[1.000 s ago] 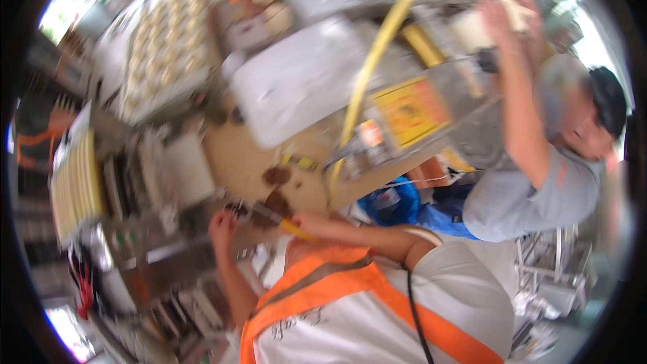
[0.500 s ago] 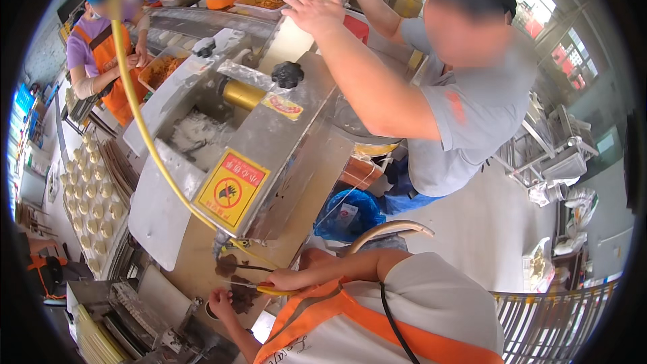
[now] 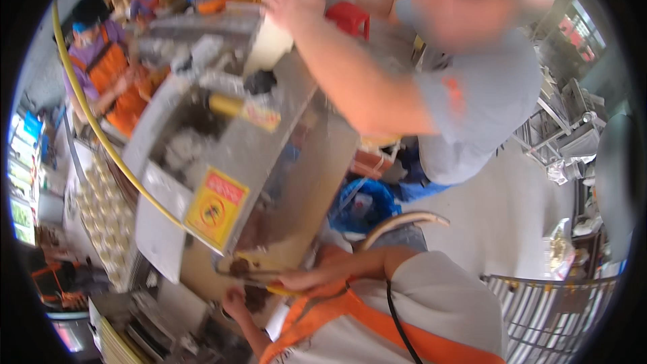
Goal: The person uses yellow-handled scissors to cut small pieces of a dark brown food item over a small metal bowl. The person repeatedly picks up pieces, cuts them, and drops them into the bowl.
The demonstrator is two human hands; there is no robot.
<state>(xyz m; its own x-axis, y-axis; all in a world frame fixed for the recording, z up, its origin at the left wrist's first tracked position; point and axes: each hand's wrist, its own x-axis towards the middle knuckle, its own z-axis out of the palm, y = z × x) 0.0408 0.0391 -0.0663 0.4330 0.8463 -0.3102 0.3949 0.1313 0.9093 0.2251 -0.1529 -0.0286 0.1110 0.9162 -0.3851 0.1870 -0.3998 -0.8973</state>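
Yellow-handled tool [image 3: 266,282], lying left-right, gripped in right hand [image 3: 306,279]

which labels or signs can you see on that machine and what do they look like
Warning sign: front panel of the grey metal machine, tilted rectangle, yellow with a red top band and a dark round pictogram.
Small label: upper part of the machine beside a brass-coloured cylinder, narrow, yellow and red, blurred.
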